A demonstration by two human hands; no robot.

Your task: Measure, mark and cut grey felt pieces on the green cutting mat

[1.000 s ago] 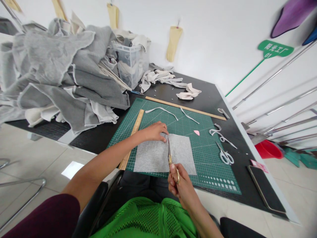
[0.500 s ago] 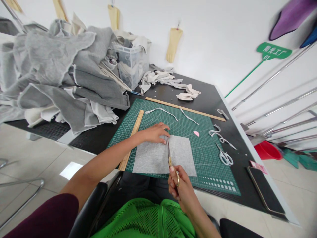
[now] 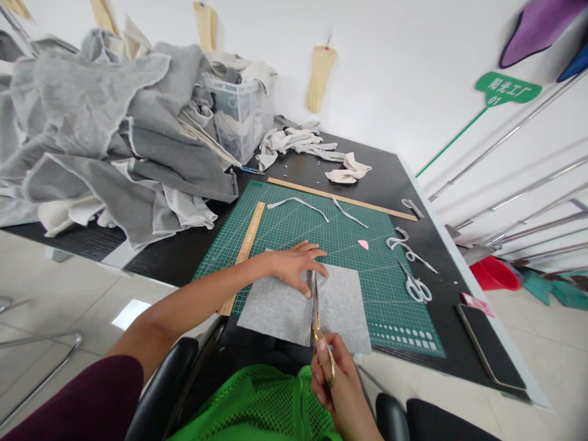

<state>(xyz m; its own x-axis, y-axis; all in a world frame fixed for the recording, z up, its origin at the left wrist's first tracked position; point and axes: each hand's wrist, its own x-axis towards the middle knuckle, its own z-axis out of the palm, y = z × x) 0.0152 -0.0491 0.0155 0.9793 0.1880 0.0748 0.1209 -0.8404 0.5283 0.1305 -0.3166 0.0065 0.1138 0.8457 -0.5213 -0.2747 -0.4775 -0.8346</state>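
Note:
A piece of grey fabric [image 3: 342,306] lies on the green cutting mat [image 3: 390,263], its near edge hanging past the mat's front. My left hand [image 3: 298,266] rests on the fabric with fingers spread, thumb and forefinger on either side of the scissor tips. Gold-handled scissors [image 3: 316,321] are in my right hand [image 3: 337,373], fingers through the loops. Their blades point away from me along a slit that splits the near part of the fabric in two. The underside of the fabric and the lower blade are hidden.
Two wooden rulers, one at the left [image 3: 250,236] and one at the back [image 3: 340,197], lie on the mat. White scissors [image 3: 417,288], a pink chalk piece [image 3: 363,244] and a phone [image 3: 489,346] are to the right. Heaped grey cloth [image 3: 92,122] and a clear bin [image 3: 239,116] stand back left.
The fabric has slid toward me, over the mat's front edge. My right hand and the scissors moved nearer to me; my left hand spread flatter over the cloth.

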